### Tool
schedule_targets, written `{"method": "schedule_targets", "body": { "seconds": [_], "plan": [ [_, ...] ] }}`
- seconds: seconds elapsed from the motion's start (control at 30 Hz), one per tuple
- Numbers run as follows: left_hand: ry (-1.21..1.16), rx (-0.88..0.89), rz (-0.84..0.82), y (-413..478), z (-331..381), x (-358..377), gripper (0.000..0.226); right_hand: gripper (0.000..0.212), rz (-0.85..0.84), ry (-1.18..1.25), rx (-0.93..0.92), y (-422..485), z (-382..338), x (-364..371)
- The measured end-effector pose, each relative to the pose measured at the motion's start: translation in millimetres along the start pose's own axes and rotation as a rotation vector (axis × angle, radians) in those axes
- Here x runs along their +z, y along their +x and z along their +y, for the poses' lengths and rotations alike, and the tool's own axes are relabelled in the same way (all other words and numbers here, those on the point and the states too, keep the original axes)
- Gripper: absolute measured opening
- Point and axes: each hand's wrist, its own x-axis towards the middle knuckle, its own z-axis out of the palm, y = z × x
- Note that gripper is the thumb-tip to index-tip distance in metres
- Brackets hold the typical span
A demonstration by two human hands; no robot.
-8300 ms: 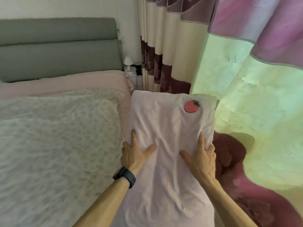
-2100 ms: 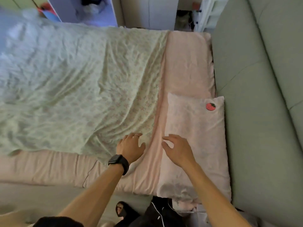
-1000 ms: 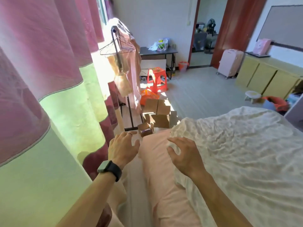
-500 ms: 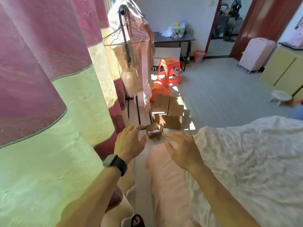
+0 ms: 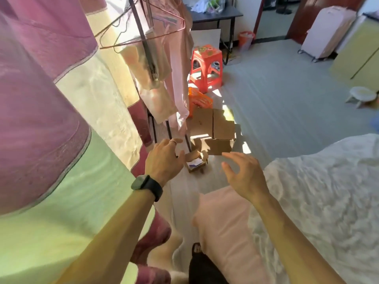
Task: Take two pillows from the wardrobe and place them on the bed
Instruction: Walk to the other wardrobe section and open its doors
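Hazard ahead: left hand (image 5: 164, 158) and right hand (image 5: 244, 177) hover with wide, empty grip, no pillow in view (wardrobe likewise unseen), white-quilted bed (image 5: 320, 191) at right, and the small open brown cardboard box (image 5: 195, 163) in the narrow floor passage could catch a foot.

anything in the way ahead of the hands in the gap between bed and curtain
Yes. A small open box sits on the floor just past the empty left hand and right hand, with a larger cardboard box behind it and a clothes rack to the left. No pillow is in view.
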Motion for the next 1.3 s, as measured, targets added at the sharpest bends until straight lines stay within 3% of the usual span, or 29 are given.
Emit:
{"method": "schedule_targets", "body": {
  "seconds": [0.23, 0.43, 0.53, 0.63, 0.73, 0.9, 1.13, 1.3],
  "plan": [
    [0.031, 0.096, -0.094, 168, 11, 40, 0.039, 0.045, 0.073, 0.021, 0.094, 154, 45, 40],
    [0.045, 0.197, -0.211, 307, 76, 65, 0.041, 0.027, 0.142, 0.051, 0.219, 260, 88, 19],
    [0.076, 0.335, -0.277, 363, 137, 84, 0.045, 0.022, 0.262, 0.026, 0.307, 289, 117, -10],
    [0.076, 0.500, -0.361, 400, 214, 108, 0.044, 0.032, 0.420, -0.012, 0.419, 300, 150, -48],
    [0.082, 0.710, -0.439, 423, 293, 137, 0.044, 0.024, 0.586, -0.089, 0.525, 303, 183, -87],
    [0.056, 0.979, -0.522, 464, 408, 186, 0.045, 0.022, 0.790, -0.232, 0.797, 315, 243, -144],
    [0.014, 1.245, -0.571, 544, 555, 237, 0.043, 0.027, 0.885, -0.290, 1.032, 354, 316, -233],
    [-0.057, 1.352, -0.515, 590, 660, 252, 0.041, 0.028, 0.944, -0.375, 1.059, 377, 368, -294]
  ]
}}
